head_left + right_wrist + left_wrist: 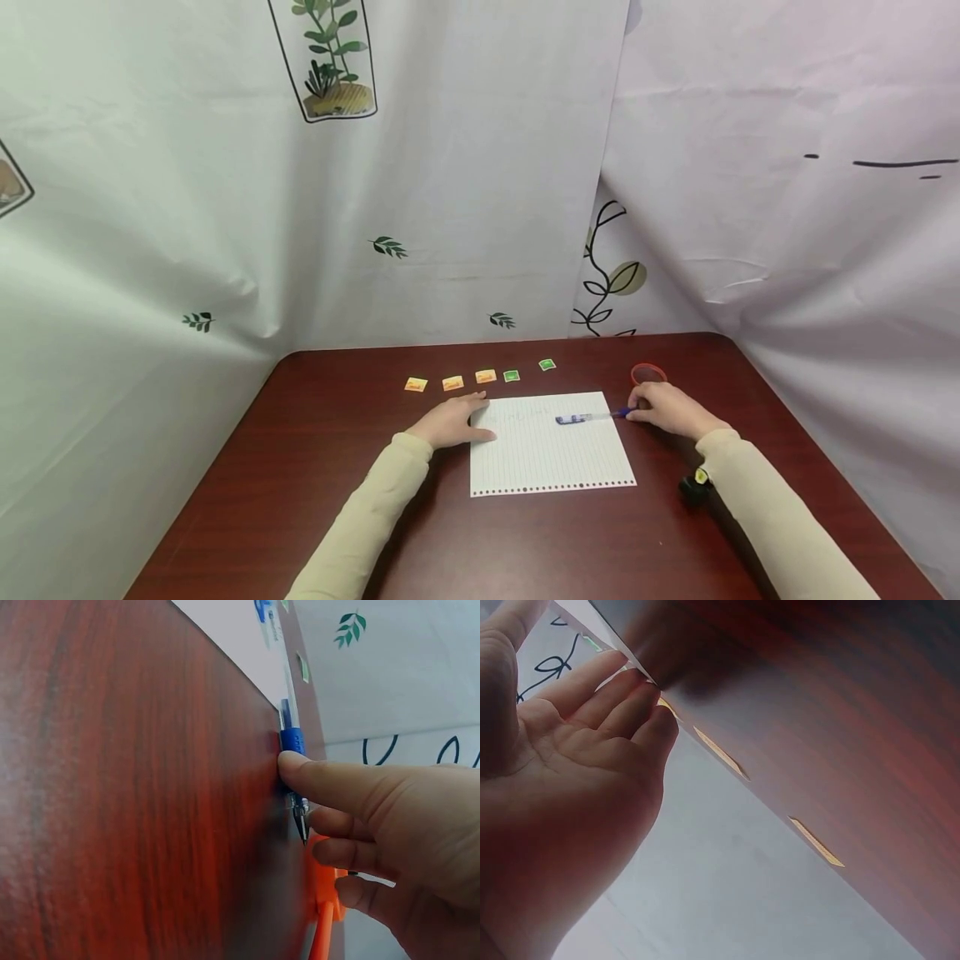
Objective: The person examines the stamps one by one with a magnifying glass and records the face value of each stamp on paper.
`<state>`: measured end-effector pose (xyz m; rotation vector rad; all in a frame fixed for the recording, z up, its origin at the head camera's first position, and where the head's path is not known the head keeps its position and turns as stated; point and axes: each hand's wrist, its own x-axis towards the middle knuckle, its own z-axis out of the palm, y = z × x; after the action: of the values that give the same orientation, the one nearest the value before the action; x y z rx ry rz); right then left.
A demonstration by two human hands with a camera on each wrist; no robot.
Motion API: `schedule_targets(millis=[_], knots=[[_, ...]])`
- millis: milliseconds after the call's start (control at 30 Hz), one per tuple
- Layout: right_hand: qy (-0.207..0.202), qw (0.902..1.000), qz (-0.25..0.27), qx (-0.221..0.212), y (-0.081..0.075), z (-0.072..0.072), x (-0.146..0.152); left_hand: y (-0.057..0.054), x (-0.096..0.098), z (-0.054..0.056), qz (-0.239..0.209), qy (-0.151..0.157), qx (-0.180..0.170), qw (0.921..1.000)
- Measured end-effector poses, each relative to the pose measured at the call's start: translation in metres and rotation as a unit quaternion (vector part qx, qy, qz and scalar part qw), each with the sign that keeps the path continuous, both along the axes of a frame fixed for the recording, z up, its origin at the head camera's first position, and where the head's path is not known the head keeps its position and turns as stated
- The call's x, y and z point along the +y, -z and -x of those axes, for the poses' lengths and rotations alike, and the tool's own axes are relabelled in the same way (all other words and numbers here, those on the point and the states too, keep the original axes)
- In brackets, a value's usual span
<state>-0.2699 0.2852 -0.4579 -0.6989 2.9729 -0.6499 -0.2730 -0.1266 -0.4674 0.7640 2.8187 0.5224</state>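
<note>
A lined sheet of paper (551, 458) with punched holes along its near edge lies on the table. My left hand (452, 419) rests at the sheet's upper left, its thumb over the edge; in the left wrist view the fingers (607, 712) extend toward the paper. My right hand (667, 408) pinches a blue-and-clear pen (576, 418) near its writing end, beyond the sheet's right edge. The right wrist view shows the thumb against the blue grip of the pen (292, 739), its bare tip pointing past the fingers. The pen's far end reaches over the paper.
Behind the sheet lie three small orange cards (452, 383) and two small green ones (512, 376). A red-orange ring (648, 367) lies just beyond my right hand. Beside the right sleeve is a black object with a yellow spot (693, 490). A printed white cloth (480, 167) hangs behind the table.
</note>
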Motion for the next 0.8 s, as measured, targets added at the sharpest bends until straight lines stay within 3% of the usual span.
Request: schedule_targets(millis=[300,800], knots=[[0.013,0.9984,0.042,0.034,0.003,-0.002,0.002,-0.001,0.001,0.000,-0.001,-0.001,-0.001,1.0000],[0.058,0.9860,0.143,0.063,-0.015,-0.005,-0.007,-0.001,-0.003,-0.001,-0.024,-0.006,0.015,0.9996]])
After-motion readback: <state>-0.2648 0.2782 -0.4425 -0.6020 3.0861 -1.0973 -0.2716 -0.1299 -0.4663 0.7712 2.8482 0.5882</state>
